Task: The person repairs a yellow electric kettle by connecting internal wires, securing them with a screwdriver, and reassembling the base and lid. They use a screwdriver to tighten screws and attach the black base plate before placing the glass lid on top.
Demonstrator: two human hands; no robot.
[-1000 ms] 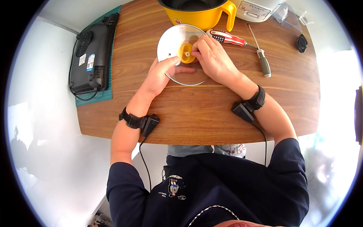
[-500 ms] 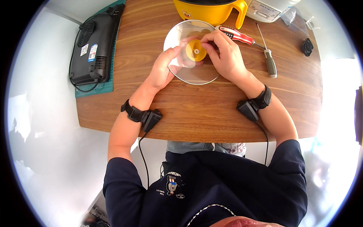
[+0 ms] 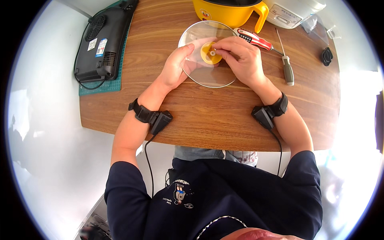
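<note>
My left hand (image 3: 175, 67) grips the left side of a round, clear glass lid (image 3: 212, 77), its thumb on top and its fingers showing through the glass beneath. At the lid's middle is a round yellow knob (image 3: 207, 59) with a small pale hub. Over that hub, my right hand (image 3: 243, 60) has thumb and forefinger pinched together. Whatever is between those fingertips is too small or too hidden to make out. The lid is held above the wooden table.
Beyond the lid stand a yellow pot (image 3: 228, 14) and a white appliance (image 3: 282, 14). A red-and-white-handled screwdriver (image 3: 260, 41), a grey-handled screwdriver (image 3: 288, 72) and a black plastic part (image 3: 327, 57) lie at right. At left, a black cooktop (image 3: 98, 48) rests on a green mat (image 3: 114, 85).
My right fingertips have moved from the knob's right rim inward to its central hub. My left hand keeps its hold on the lid. The whole view has shifted slightly.
</note>
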